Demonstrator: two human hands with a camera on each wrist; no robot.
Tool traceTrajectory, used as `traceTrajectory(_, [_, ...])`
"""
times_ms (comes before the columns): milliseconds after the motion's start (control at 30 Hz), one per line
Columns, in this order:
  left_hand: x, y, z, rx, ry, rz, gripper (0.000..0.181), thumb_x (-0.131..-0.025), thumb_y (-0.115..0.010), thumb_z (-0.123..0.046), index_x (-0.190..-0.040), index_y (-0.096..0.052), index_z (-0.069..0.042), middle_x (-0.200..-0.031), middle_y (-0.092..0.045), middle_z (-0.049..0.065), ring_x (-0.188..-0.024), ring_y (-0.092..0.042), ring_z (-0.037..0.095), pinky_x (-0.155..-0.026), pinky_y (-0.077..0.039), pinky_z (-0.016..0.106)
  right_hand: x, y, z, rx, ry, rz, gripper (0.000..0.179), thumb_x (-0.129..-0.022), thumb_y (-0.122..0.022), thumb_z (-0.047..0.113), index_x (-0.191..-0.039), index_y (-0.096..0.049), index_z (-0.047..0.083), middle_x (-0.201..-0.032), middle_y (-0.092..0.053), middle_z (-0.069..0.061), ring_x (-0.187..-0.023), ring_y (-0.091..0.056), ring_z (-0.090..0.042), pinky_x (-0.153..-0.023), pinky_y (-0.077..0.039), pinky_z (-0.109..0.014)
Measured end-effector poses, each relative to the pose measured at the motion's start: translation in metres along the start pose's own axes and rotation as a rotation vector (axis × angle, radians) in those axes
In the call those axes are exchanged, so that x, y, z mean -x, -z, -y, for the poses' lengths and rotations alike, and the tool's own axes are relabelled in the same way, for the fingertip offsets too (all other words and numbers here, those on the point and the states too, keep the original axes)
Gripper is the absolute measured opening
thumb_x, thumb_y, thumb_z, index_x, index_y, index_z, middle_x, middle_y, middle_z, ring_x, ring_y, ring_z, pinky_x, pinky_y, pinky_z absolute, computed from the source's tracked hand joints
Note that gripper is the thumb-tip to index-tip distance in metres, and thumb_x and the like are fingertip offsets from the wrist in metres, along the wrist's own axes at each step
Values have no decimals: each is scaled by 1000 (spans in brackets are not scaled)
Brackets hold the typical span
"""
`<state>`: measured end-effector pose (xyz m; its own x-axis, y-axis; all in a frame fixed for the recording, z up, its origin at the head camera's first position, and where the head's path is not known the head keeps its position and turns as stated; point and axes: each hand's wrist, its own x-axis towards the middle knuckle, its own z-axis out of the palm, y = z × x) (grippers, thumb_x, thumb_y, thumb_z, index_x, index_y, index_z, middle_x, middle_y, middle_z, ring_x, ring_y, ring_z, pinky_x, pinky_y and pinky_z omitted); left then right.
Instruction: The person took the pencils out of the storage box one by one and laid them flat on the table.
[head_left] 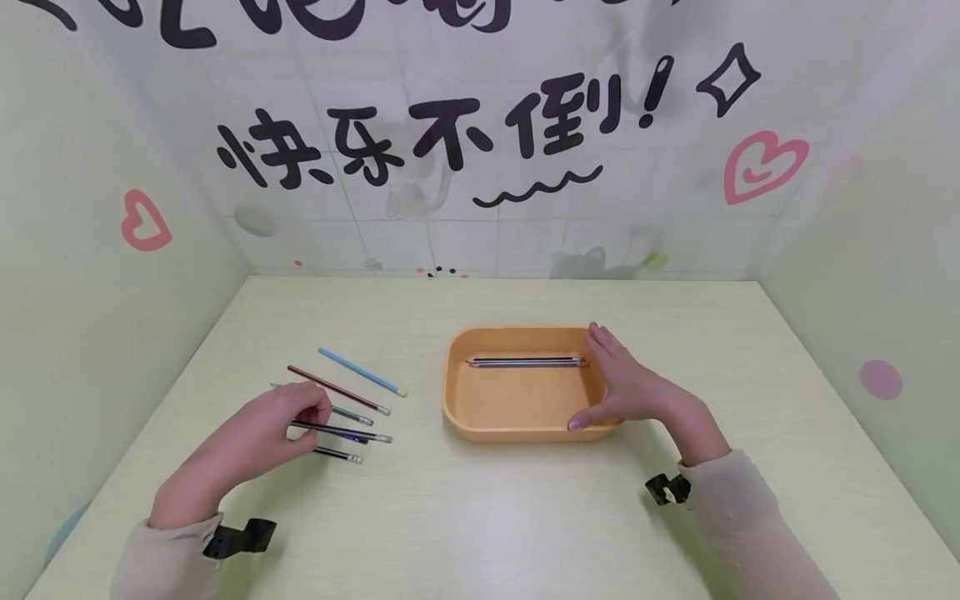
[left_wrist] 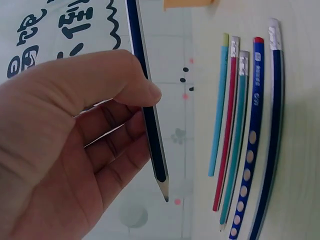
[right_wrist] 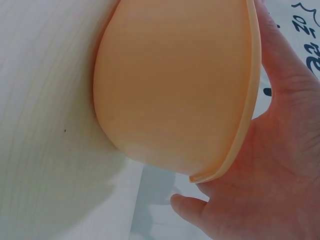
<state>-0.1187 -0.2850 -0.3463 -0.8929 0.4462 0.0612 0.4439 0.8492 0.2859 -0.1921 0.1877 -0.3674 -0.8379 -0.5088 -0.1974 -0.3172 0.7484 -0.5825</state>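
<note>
My left hand [head_left: 281,421] pinches a dark pencil with silver stripes [left_wrist: 154,135] between thumb and fingers, its sharpened tip bare in the left wrist view. Below and around this hand lie a light blue pencil [head_left: 360,372], a dark red pencil [head_left: 337,389], a green pencil [left_wrist: 240,115], a blue pencil with pale dots [left_wrist: 255,95] and another dark pencil [left_wrist: 275,105]. My right hand [head_left: 633,387] holds the right end of an orange plastic box [head_left: 525,434], thumb at the front rim and fingers at the back. Inside the box, dark striped pencils [head_left: 527,362] lie side by side.
The pale wooden table [head_left: 495,517] carries the box and pencils. Behind it stands a printed backdrop [head_left: 480,242] with black lettering and pink hearts; pale side walls [head_left: 862,292] close in left and right.
</note>
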Motion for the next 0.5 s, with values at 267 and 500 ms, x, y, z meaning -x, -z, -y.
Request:
traceTrajectory(267, [21,-10,18,-94,53,27,34,-73,-70,1,-79,-50,-26,-79,-48,-14,-78,-43,4,-67,-41,25,1,0,-2,-1,-2,-4,138,-69,-85,55,-155,1,-8,-165,10,-24,-153,9,-44,-121,-8,-66])
traceTrajectory(500, [32,-19,29,-130,92,47,36,-71,-71,0,-78,-49,-27,-80,-45,-16,-79,-41,3,-67,-39,24,0,0,-5,7,2,-5,138,-68,-85,57,-156,1,-7,-166,10,-23,-153,9,-43,-121,-8,-66])
